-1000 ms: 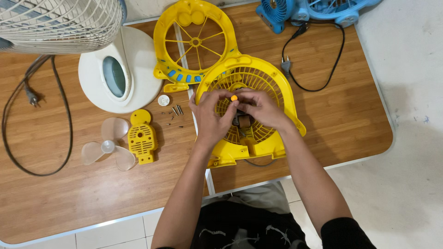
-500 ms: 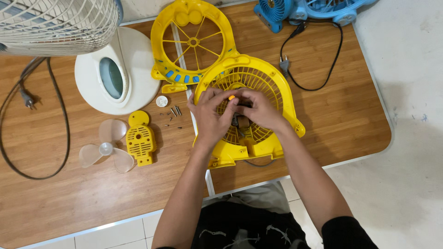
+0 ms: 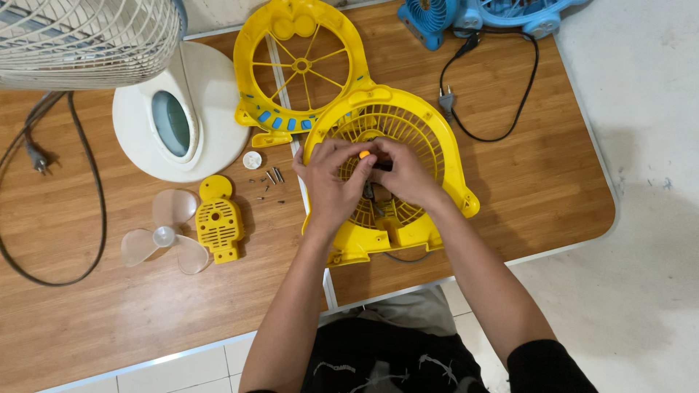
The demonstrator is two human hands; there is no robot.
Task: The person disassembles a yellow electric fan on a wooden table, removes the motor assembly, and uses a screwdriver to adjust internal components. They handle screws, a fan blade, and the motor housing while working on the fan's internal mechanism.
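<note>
Head view: both hands meet at the hub of a yellow fan housing (image 3: pixel 397 171) on the wooden surface (image 3: pixel 546 167). Left hand (image 3: pixel 331 182) pinches a small orange piece (image 3: pixel 364 154); right hand (image 3: pixel 408 175) grips something dark. Loose screws (image 3: pixel 271 182), clear blade (image 3: pixel 164 236) and front grille (image 3: pixel 302 69) lie apart, unattached.

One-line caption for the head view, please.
Both hands, left hand and right hand, work a small orange-tipped tool at the yellow fan housing.

Wooden tables (image 3: pixel 553 182) on pale tiled floor (image 3: pixel 641 291)

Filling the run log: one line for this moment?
left hand: on orange-tipped tool | right hand: on yellow fan housing | screws: loose beside
</note>
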